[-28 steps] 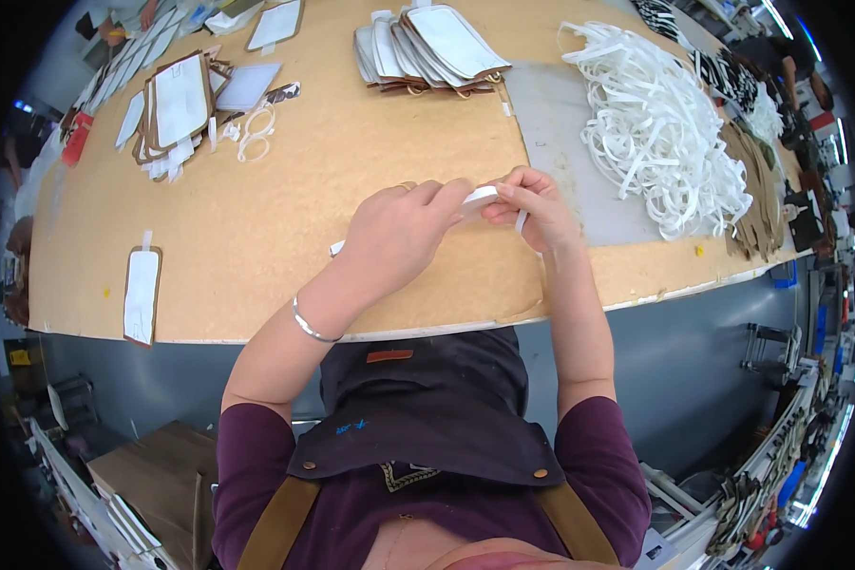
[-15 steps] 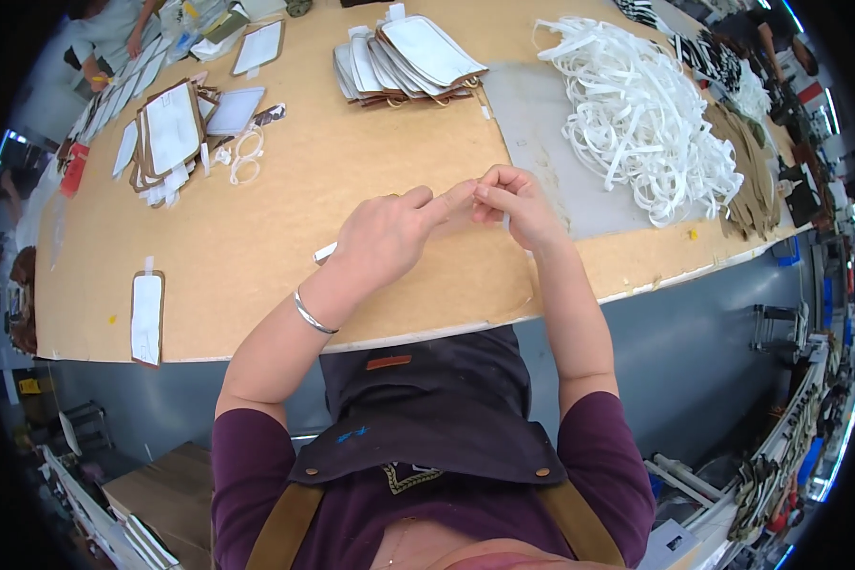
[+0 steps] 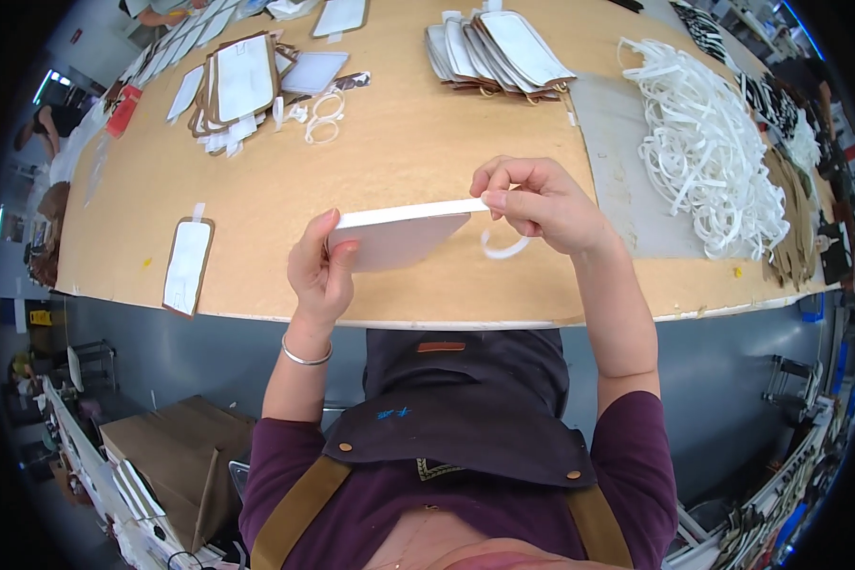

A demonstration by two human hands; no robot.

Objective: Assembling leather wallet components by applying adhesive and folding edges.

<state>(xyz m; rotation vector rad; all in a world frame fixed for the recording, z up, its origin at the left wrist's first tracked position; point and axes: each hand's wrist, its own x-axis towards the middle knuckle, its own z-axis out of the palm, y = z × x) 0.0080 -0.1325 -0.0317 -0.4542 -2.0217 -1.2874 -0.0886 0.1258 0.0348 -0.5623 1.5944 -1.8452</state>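
A pale panel (image 3: 399, 247) spans mid-frame, long axis running left to right, its left end clasped in the left hand (image 3: 319, 273) while the right hand (image 3: 549, 206), just beyond its right corner, pinches a strip (image 3: 408, 211) along the upper edge.

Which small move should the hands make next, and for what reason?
Probably the right hand should bend the white strip around the near right corner of the pale panel: the strip runs along the panel's upper edge, the right hand pinches it just past that corner, and the left hand grips the opposite end.
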